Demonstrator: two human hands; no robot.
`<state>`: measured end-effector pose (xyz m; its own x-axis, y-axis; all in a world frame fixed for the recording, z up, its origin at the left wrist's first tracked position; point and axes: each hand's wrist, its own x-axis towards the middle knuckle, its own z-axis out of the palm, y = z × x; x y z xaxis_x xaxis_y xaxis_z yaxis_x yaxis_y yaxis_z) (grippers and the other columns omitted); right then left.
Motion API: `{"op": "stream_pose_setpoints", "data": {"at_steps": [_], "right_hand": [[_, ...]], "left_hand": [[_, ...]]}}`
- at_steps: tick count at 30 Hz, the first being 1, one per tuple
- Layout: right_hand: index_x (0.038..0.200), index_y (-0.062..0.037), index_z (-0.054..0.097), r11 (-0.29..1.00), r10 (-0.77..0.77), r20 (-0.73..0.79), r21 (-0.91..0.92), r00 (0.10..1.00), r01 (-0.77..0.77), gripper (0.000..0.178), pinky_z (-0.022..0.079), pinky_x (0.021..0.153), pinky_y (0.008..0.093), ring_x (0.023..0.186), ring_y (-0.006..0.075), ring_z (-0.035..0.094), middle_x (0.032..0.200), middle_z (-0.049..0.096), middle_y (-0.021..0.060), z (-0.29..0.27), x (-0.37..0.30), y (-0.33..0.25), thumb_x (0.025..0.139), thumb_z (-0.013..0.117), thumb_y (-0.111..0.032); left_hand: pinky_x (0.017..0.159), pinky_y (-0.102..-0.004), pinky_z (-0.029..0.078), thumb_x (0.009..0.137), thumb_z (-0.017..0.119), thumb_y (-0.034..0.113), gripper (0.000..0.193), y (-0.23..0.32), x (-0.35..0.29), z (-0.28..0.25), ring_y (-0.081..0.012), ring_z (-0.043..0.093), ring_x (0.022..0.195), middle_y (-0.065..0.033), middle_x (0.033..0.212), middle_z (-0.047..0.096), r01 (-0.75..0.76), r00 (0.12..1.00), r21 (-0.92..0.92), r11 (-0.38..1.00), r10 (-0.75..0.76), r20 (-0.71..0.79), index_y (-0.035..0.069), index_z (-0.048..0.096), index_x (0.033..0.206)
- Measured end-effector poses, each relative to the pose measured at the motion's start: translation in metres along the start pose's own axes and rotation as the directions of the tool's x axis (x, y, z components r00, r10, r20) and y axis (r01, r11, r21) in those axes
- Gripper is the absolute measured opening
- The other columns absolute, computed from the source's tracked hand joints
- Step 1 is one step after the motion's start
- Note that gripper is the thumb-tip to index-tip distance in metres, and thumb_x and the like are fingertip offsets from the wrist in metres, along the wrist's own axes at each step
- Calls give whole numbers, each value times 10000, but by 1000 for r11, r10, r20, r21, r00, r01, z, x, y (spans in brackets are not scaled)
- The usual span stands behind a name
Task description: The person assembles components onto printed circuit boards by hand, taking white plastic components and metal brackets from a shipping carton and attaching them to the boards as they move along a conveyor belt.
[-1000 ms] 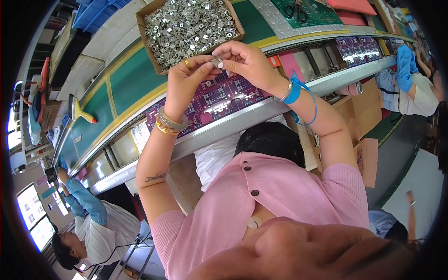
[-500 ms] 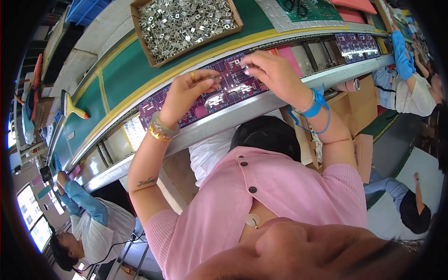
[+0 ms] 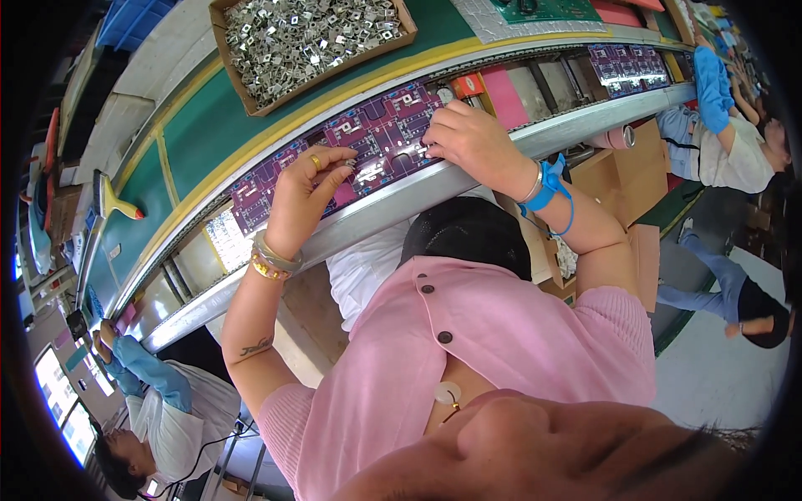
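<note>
Could scratch the purple rectangular circuit board point(image 3: 386, 134) by dropping the small silvery metal piece point(image 3: 350, 163) apparently pinched in left hand point(image 3: 302, 190), unable to discern any grip in right hand point(image 3: 474, 147).

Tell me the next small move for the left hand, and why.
Probably lower the left hand to the purple board: it seems to pinch a small metal piece over that board, while the right hand is at the board's right end.
</note>
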<state>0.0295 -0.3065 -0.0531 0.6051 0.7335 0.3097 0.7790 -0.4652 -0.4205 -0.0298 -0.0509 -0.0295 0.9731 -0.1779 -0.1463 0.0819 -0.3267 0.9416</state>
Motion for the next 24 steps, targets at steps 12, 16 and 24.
{"op": "stream_pose_setpoints", "data": {"at_steps": [12, 16, 24], "right_hand": [[880, -75, 629, 997, 53, -24, 51, 998, -51, 170, 444, 697, 350, 814, 235, 539, 843, 594, 48, -25, 35, 8, 745, 645, -178], [871, -78, 630, 989, -15, -242, -149, 970, -21, 151, 460, 709, 361, 836, 244, 557, 846, 613, 51, -17, 94, 36, 772, 617, -191], [657, -115, 689, 824, 201, -92, -522, 975, -219, 99, 448, 529, 379, 682, 238, 595, 699, 647, 88, 19, 152, 55, 608, 627, -174]], "left_hand": [[659, -258, 507, 741, 670, 3, 184, -2, -9, 8, -152, 629, 698, -94, 819, 635, -69, 997, 222, 973, 77, -31, -5, 636, 922], [645, -270, 501, 738, 681, 43, 179, 3, -11, 9, -178, 631, 686, -109, 805, 637, -46, 998, 302, 952, 54, -18, 7, 642, 909], [637, -352, 471, 731, 654, 33, 126, 7, -6, 19, -289, 580, 719, -120, 870, 566, -286, 948, 569, 771, 314, 52, 19, 608, 848]]}}
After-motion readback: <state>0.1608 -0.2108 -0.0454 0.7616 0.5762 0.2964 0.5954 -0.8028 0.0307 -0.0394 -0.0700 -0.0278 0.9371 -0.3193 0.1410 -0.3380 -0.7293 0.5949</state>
